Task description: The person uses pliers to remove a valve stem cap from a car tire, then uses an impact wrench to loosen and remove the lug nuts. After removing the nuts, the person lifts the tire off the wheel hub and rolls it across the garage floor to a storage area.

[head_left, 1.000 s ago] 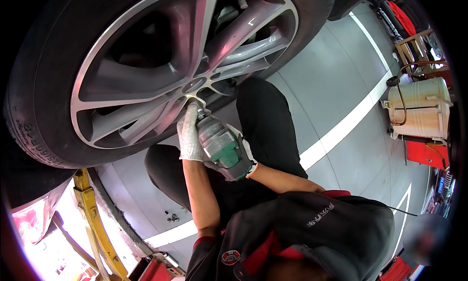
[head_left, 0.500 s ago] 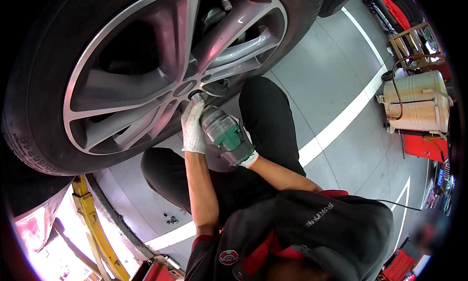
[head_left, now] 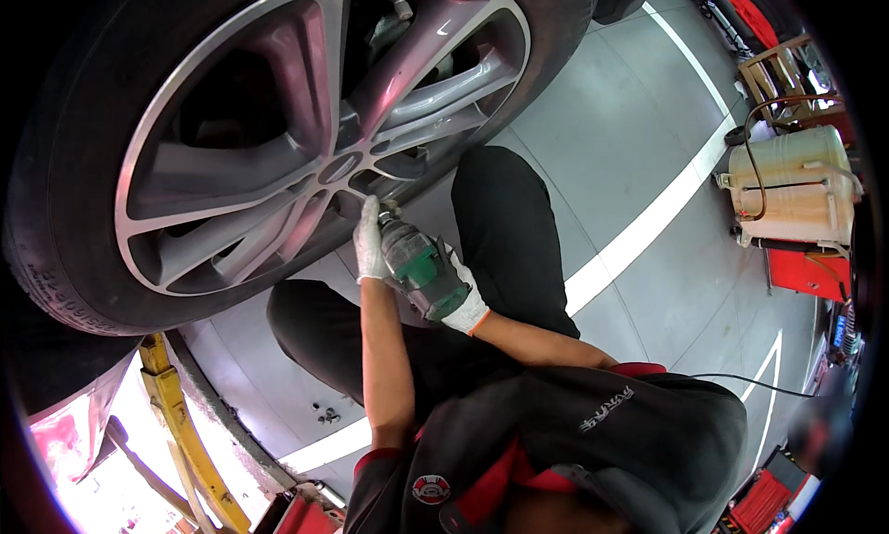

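Observation:
A green and dark grey impact wrench (head_left: 417, 267) is held between my two white-gloved hands, its nose pointing up at the wheel. My left hand (head_left: 370, 242) is closed along the nose by the socket, fingertips near the hub. My right hand (head_left: 470, 298) wraps the wrench from its right side; the handle is mostly hidden. Just beyond is a silver spoked alloy wheel (head_left: 315, 140) with a black tire (head_left: 65, 163). The nose stands a little off the hub centre (head_left: 340, 168). My fingers partly cover the socket end.
Several small dark metal pieces (head_left: 327, 414) lie on the tiled floor (head_left: 593, 163). A yellow lift arm (head_left: 181, 423) stands at lower left. To the right are a cream tank (head_left: 792, 187) with a hose and a red box (head_left: 806, 273). My bent knees flank the wrench.
The wrench and both hands have drawn back from the hub, toward me. The socket end, earlier against the wheel near its centre, is now apart from it.

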A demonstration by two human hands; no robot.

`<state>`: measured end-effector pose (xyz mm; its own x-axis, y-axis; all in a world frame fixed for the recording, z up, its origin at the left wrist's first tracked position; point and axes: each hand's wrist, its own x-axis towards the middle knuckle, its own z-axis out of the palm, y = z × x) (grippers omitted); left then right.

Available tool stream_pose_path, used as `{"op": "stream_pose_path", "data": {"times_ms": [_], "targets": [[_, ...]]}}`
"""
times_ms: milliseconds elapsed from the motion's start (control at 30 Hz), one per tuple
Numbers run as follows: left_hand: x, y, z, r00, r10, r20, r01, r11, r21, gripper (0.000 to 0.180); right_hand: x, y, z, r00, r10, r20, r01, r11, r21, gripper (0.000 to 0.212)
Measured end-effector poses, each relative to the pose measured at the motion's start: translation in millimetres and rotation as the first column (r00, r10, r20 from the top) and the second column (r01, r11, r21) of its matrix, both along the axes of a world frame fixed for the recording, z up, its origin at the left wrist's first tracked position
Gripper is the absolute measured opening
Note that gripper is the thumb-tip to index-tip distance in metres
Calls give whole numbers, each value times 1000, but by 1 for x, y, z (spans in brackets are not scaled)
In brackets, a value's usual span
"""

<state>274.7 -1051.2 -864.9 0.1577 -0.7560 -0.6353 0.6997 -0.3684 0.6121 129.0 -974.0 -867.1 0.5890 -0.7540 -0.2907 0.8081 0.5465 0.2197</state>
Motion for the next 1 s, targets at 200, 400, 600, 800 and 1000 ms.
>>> {"op": "stream_pose_path", "data": {"times_ms": [200, 400, 600, 800, 1000], "targets": [[-13, -10, -38, 982, -69, 176, 37, 983, 178, 25, 1, 4, -30, 953, -72, -293, 90, 995, 46, 36], [3, -9, -101, 955, -250, 159, 215, 954, 207, 22, 10, 13, -37, 590, -143, -795, -98, 964, -246, 33], [12, -6, -118, 978, -165, 126, 149, 981, 127, 26, 9, 14, -19, 113, -248, -962, -450, 850, -272, 35], [23, -6, -112, 993, -15, -115, 33, 987, 155, 26, 20, 13, -43, 892, -64, -448, 14, 993, -114, 41], [-7, -14, -36, 954, 152, -257, -127, 986, 111, 28, 6, 1, -34, 946, -45, -321, -7, 987, -159, 36]]}}
